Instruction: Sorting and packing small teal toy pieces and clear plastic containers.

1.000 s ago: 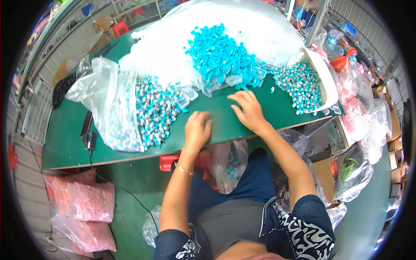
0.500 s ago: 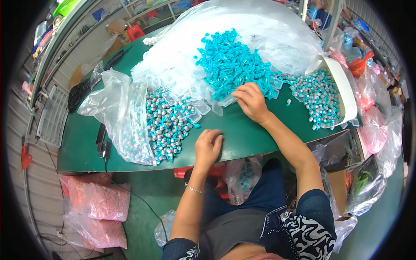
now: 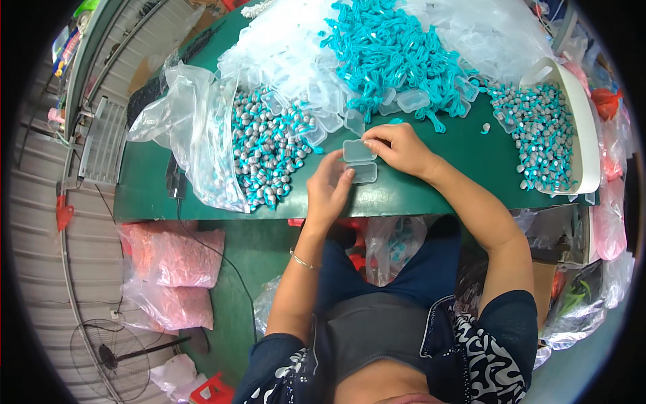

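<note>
A small clear plastic box [image 3: 364, 172] is spread open in front of me, its lid half lying above its base half. My left hand [image 3: 329, 190] closes its thumb and fingers on the box's left side. At the upper right corner, the fingers of my right hand [image 3: 405, 151] pinch the lid. Just beyond lies a heap of turquoise cord bundles [image 3: 397, 60], beside a pile of similar clear boxes [image 3: 289, 60]. Left of my left hand, grey striped beads with turquoise ends [image 3: 266, 145] spill from a clear plastic bag [image 3: 192, 135].
On the right, a white bin [image 3: 584, 128] lies tipped with similar grey and turquoise pieces [image 3: 538, 135] spilling out. A black adapter [image 3: 176, 182] sits at the green table's [image 3: 437, 195] left edge. Pink-filled bags [image 3: 178, 256] and a fan [image 3: 108, 357] stand below left.
My right hand has come back from the pile toward me with a clear box. The left hand has moved up to meet it, and both now hold the opened box. My view has shifted.
</note>
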Demonstrator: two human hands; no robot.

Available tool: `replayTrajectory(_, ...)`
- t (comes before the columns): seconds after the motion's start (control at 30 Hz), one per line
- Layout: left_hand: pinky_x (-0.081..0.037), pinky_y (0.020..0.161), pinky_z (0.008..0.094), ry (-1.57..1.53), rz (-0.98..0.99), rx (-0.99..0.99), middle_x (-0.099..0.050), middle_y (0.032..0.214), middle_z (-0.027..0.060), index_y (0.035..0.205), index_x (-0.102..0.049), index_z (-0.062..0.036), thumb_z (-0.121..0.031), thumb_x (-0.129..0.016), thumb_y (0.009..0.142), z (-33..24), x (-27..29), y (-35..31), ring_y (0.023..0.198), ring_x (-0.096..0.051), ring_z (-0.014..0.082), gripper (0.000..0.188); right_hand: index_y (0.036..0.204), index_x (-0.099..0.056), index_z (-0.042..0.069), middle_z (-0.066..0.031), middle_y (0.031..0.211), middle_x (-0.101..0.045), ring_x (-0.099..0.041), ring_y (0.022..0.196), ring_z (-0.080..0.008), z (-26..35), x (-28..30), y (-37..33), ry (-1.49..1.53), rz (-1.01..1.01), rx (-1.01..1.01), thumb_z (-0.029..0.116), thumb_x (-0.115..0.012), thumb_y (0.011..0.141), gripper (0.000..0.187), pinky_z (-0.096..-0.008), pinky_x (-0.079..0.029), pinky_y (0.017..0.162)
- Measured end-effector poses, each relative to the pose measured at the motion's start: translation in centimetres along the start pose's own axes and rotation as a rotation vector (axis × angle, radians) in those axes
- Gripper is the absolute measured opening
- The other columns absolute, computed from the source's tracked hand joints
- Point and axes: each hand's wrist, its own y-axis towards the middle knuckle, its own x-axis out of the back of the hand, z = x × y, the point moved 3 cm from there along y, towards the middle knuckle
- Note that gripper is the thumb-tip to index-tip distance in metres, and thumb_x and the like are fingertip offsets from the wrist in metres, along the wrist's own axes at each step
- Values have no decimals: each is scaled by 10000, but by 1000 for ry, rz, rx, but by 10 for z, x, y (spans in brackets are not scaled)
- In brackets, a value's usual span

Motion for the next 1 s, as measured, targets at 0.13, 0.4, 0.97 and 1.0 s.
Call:
replayTrajectory(0.13,-504,707,285,191,-107,38,-672,869,139,1162,-576,9,-25,-628,853,-10,4,-6,784,-658,171,316,916,-676,46,-121,824,-649,-634,770,-317,-5,-5,-1,-158,62,45,174,-635,858,146,-401,-504,677)
replayTrajectory(0.4,-452,549,245,501,-131,-130,-618,816,66,1081,-640,-10,-34,-669,832,-9,29,-17,584,-555,117,252,1112,-589,92,-118,1073,-566,-559,1004,-327,-4,-2,0,-368,-1,114,90,-677,771,351,-412,-477,837)
replayTrajectory(0.97,-486,670,325,531,-17,-296,-600,970,117,812,-656,-6,-90,-743,750,-16,48,-42,817,-604,247,135,930,-636,93,-53,1024,-589,-533,1013,-259,0,-8,-2,-546,78,218,173,-708,764,198,-401,-440,828)
replayTrajectory(1.0,-480,671,329,577,-45,-267,-603,967,116,801,-652,-9,-86,-742,745,-18,50,-43,823,-598,252,131,904,-630,96,-46,996,-589,-534,997,-256,2,-8,-2,-543,97,219,184,-714,758,190,-402,-432,814)
